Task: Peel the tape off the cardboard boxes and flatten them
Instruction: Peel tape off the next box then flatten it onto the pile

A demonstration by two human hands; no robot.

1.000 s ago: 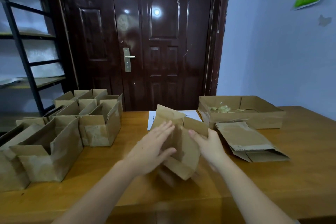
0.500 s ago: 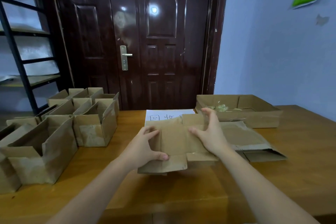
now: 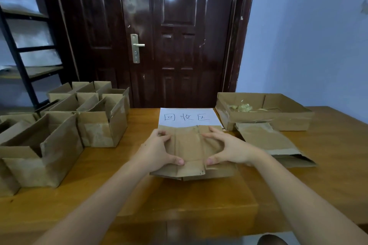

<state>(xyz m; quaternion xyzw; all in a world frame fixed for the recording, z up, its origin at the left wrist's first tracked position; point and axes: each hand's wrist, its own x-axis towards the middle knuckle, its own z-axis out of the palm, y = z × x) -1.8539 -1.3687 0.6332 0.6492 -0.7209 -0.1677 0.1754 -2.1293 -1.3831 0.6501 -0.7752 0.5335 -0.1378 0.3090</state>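
Forearms enter from six o'clock. Left hand [image 3: 157,150] and right hand [image 3: 229,148], spread apart, press the flattened box [image 3: 192,151] onto the table [image 3: 127,191], hiding its side edges; at twelve o'clock it overlaps the paper sheet [image 3: 188,116].

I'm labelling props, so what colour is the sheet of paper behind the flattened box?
White with black handwritten characters, seen in the head view: paper sheet.

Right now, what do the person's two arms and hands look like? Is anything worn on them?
Both forearms come in bare from the bottom edge of the picture: no sleeves show. The left hand and the right hand wear no gloves, and no ring, watch or bracelet can be seen on the fingers or wrists. The thumbnails look short and plain.
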